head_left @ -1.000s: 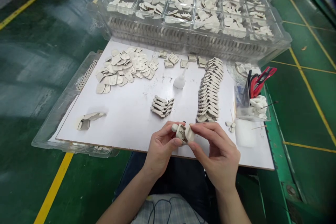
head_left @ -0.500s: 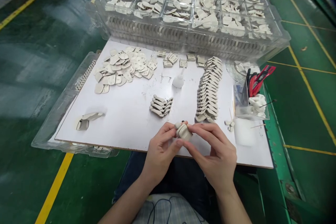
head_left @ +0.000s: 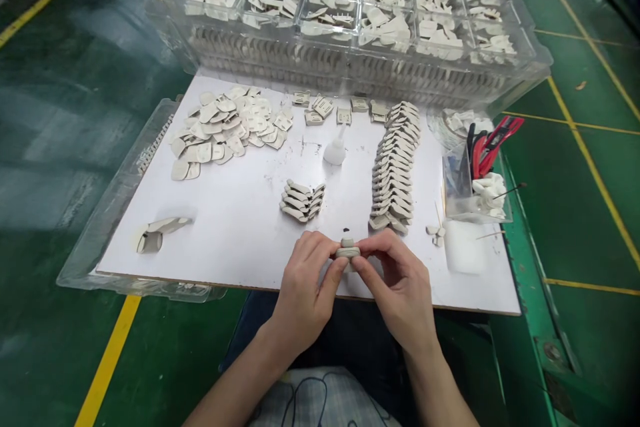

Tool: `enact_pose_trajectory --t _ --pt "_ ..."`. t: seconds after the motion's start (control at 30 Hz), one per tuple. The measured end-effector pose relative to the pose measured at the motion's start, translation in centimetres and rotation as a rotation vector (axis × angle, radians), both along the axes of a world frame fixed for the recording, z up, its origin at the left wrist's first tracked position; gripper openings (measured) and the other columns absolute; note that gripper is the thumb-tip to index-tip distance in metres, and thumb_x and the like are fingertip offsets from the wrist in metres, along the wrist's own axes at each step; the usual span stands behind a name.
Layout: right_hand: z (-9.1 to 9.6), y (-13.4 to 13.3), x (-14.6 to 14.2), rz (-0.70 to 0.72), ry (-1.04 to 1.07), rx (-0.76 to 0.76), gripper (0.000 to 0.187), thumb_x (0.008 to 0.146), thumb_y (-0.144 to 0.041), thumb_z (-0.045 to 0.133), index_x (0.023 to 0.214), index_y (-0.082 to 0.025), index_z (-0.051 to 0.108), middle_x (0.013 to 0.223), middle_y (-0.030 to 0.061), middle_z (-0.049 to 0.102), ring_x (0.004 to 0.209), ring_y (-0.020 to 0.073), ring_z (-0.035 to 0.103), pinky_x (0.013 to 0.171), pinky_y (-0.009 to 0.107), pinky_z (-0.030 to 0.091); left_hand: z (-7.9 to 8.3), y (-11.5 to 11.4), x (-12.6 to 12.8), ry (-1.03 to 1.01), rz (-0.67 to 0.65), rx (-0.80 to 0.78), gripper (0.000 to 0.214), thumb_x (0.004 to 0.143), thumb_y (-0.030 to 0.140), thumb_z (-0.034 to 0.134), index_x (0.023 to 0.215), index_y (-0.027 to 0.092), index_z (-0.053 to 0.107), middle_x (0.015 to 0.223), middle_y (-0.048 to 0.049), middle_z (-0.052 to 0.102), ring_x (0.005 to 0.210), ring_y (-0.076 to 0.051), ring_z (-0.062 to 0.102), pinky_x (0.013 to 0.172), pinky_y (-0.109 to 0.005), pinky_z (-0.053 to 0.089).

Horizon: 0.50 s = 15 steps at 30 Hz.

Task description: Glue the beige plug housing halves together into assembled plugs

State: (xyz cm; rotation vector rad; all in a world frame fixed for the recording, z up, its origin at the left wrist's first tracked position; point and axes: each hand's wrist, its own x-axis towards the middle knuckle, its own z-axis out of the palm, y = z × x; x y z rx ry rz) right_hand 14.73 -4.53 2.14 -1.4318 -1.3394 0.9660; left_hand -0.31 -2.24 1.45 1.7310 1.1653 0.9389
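Note:
Between my two hands, over the near edge of the white board (head_left: pixel 235 240), is a small grey plastic part (head_left: pixel 347 252) with a rounded end. My left hand (head_left: pixel 307 280) pinches its left side between thumb and fingers. From the right, my right hand (head_left: pixel 400 280) grips the same part, thumb below and fingertips above. Just beyond it a small dark bit (head_left: pixel 346 230) shows. A short stack of grey parts (head_left: pixel 301 201) lies past my left hand. A long row of overlapping grey parts (head_left: pixel 393 170) runs away beyond my right hand.
Loose grey pieces (head_left: pixel 233 123) are heaped at the back left. A white squeeze bottle (head_left: pixel 335 151) stands mid-board. Clear compartment trays (head_left: pixel 350 47) line the back. Red-handled cutters (head_left: pixel 493 147) sit in a clear box at right, near a white pad (head_left: pixel 464 247).
The grey part has been turned between my fingers and now shows its narrow side. My right hand has drawn slightly left. The whole view has shifted a little.

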Motion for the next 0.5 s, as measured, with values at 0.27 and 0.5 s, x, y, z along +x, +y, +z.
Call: enact_pose_trajectory --t 0.27,0.5 --pt "-1.3 0.0 -0.3 -0.005 0.092 -0.068 0.011 0.092 -0.028 0.065 0.100 -0.022 0.068 0.089 0.0035 0.064 0.082 0.0167 0.063 0.074 0.030 0.053 0.2 0.8 -0.3 -0.006 -0.056 -0.047 0.020 0.099 0.021 0.044 0.082 0.019 0.054 0.077 -0.0021 0.052 0.077 -0.018 0.049 0.074 -0.033 0.039" --pt "-1.2 0.1 -0.8 -0.020 0.058 -0.063 0.008 0.093 -0.028 0.062 0.091 -0.020 0.063 0.081 0.0010 0.058 0.073 0.0138 0.055 0.066 0.026 0.047 -0.7 0.5 0.2 0.064 0.005 0.031 0.019 0.099 0.018 0.044 0.083 0.020 0.053 0.078 -0.0018 0.055 0.077 -0.018 0.048 0.074 -0.034 0.036"
